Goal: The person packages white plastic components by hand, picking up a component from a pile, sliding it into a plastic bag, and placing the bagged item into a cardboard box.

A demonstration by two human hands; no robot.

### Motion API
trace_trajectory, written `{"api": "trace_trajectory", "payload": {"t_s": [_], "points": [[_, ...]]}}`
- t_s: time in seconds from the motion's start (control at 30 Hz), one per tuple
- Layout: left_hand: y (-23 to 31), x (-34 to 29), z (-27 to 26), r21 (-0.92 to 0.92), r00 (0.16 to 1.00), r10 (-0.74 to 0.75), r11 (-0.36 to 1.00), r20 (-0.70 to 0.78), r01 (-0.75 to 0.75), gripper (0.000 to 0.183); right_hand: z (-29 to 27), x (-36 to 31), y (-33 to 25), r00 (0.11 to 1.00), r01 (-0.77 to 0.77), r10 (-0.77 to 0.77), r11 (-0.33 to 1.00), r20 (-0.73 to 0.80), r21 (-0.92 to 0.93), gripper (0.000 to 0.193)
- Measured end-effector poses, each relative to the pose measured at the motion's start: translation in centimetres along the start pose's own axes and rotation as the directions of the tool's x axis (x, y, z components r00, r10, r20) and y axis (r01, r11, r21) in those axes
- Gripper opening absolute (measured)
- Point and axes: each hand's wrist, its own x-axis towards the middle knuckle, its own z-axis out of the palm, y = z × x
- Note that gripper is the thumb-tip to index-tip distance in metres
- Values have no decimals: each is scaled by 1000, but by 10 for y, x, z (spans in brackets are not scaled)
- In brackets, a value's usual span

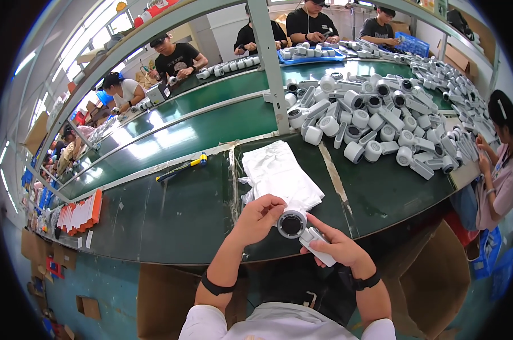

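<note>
A white handheld device (292,225) with a round head and a dark ring on its face is held over the bench's front edge. My right hand (341,246) is closed round its handle, index finger stretched along the head's side. My left hand (259,220) is closed in a pinch at the head's left rim; what lies between its fingertips is hidden. Just beyond the device lies a stack of thin white plastic bags (279,173), its near edge partly behind the head.
Similar white devices (375,107) are heaped at the right. A yellow-and-black tool (181,167) lies left of the bags, and an orange box of white cards (82,212) stands farther left. A metal frame post (270,68) rises ahead. An open carton (432,277) stands below right. Several people work around.
</note>
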Motion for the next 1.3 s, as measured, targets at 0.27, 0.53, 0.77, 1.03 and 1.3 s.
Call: {"api": "trace_trajectory", "payload": {"t_s": [0.27,0.53,0.77,1.03,1.3], "points": [[0,-2,7,185,978,176,971,-114,-153,11,6,-7,-3,995,25,-31,998,-98,-65,76],[-3,1,13,-26,984,80,996,-156,-85,16,3,-15,13,970,219,-231,966,-78,-135,65],[-11,-3,36,-113,989,53,991,-140,-69,15,33,32,0,658,447,-487,866,-574,-223,42],[-11,-1,42,-691,973,-185,722,-138,40,17,4,63,16,493,398,-488,863,-720,-312,30],[-14,-1,51,-256,979,-89,966,-185,39,21,14,53,7,455,301,-499,865,-737,-400,42]]}}
